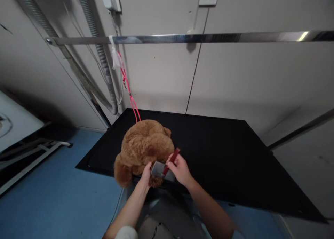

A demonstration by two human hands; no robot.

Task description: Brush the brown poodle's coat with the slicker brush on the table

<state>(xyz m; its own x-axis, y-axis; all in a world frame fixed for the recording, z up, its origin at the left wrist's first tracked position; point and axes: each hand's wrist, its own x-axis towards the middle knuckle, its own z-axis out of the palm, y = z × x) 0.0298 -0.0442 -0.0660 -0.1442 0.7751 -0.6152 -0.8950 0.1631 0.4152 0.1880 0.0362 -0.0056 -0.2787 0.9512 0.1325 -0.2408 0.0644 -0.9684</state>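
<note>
A brown, curly-coated dog [141, 141] is on the black table [208, 152], close to its front edge. In my right hand [181, 170] is the red handle of a slicker brush [171, 162], fingers closed round it. The brush's flat grey rectangular head lies against the fur, over one of the dog's legs [156, 182]. My left hand [146, 174] is at that same leg, just left of the brush head, with the thumb up and the other fingers mostly hidden. It appears closed around the leg.
A pink loop leash [127, 82] hangs from a metal bar [167, 39] down to behind the dog. Grey corrugated hoses [100, 58] run down the wall at left. A white piece of equipment on a wheeled frame [39, 146] stands on the blue floor [78, 200].
</note>
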